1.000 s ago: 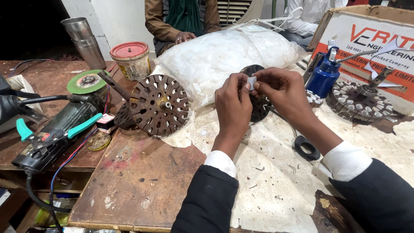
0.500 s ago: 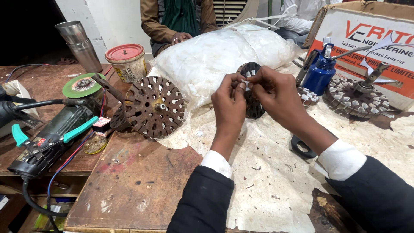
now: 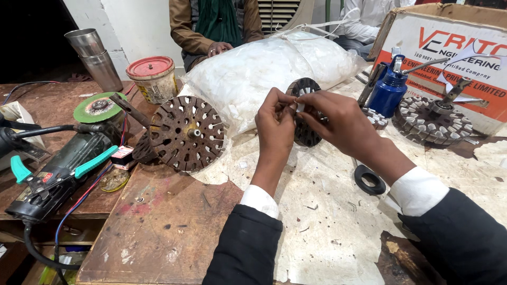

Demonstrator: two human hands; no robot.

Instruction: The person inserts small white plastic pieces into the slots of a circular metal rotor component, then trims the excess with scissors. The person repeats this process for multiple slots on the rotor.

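Two hands [image 3: 309,119] on one slotted core [image 3: 305,113], two more cores [image 3: 187,133]

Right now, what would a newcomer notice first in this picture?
In the middle, the left hand and right hand pinch a small white piece against a dark slotted ring. To their left a rusty slotted disc leans against a big white plastic bag. A grinder lies at the far left.

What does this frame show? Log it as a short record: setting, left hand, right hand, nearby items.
setting: worn wooden workbench, paper-covered on the right
left hand: pinches a small white strip at a dark slotted core
right hand: holds the slotted core upright
nearby: rusty slotted disc, angle grinder, white plastic bag, blue oil can, black ring
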